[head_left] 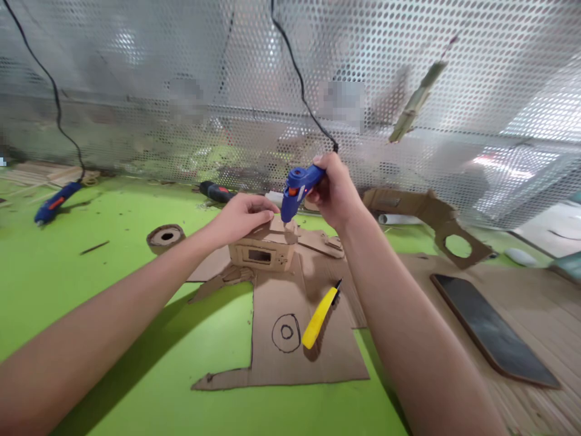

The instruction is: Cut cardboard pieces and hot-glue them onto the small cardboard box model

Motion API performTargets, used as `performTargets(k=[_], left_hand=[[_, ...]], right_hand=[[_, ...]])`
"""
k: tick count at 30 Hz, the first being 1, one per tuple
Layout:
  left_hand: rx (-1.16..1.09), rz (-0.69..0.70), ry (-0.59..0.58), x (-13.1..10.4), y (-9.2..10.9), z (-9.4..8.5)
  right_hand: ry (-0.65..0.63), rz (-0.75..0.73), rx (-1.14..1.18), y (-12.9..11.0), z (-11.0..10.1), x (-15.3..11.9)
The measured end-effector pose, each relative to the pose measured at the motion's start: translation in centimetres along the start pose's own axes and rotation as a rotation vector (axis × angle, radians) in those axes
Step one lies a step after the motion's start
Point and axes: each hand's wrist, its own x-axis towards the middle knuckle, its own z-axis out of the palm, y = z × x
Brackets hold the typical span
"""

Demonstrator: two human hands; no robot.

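Observation:
In my right hand [333,188] is a blue hot glue gun [299,184], its nozzle pointing down at the top of a small cardboard box [278,257]. A small red light shows on the gun's side. My left hand [245,216] lies on the top left of that box, thumb and fingers bent against it; the fingertips are partly hidden. The box's front has a rectangular window cut into it. Beneath it spreads a flat cardboard sheet [276,297] with two drawn circles. A yellow utility knife [320,318] lies on the sheet, blade tip out.
A second blue glue gun [58,203] lies at the left. Nearby is a round cardboard roll [166,237]. A black tool [215,192] sits behind my left hand. At right are a cut cardboard piece [438,227] and a dark phone [492,327]. Perforated metal [227,79] stands behind the green table [149,369].

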Motion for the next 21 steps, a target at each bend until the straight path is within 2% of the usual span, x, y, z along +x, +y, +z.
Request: performTargets(k=[3, 7, 15, 21], left_hand=[[-0.013, -0.033, -0.001, 0.0, 0.0, 0.0], [-0.024, -0.060, -0.019, 0.0, 0.2, 0.1], [-0.032, -0.074, -0.011, -0.1, 0.5, 0.2], [-0.028, -0.057, -0.007, -0.1, 0.1, 0.3]], right_hand=[[-0.067, -0.014, 0.069, -1.0, -0.3, -0.6], [-0.065, -0.049, 0.116, -2.2, -1.1, -1.1], [-0.103, -0.148, -0.029, -3.1, -1.8, -1.4], [-0.161, -0.168, -0.088, -3.7, -1.8, -1.7]])
